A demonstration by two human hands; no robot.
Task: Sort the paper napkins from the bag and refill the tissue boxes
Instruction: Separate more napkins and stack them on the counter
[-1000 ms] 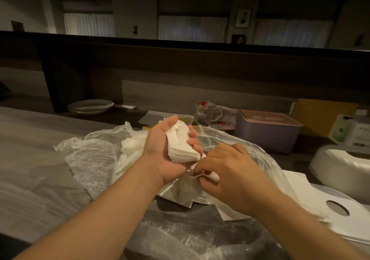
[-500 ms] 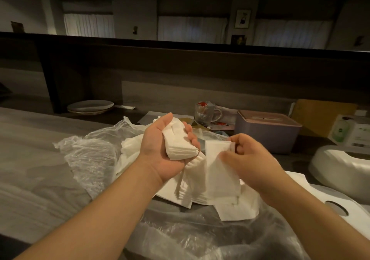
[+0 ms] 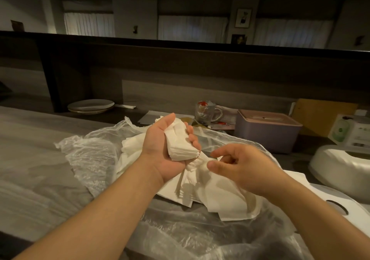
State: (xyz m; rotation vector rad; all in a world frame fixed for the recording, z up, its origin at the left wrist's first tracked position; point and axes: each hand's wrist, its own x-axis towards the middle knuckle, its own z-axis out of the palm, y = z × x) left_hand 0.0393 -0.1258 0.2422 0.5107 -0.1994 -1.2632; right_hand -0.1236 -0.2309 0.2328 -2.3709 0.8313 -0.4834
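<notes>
A left hand [image 3: 160, 139] grips a napkin stack [image 3: 181, 142] above the plastic bag [image 3: 90, 159], long axis running away from the camera. The right hand [image 3: 243, 167] (fingers loosely curled, empty) has released the napkin pinched half a second earlier.

Dim warm light; motion blur, wide-angle distortion.

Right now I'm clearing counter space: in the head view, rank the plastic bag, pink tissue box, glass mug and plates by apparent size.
1. plastic bag
2. pink tissue box
3. plates
4. glass mug
The bag lies nearest, which exaggerates it.
</notes>
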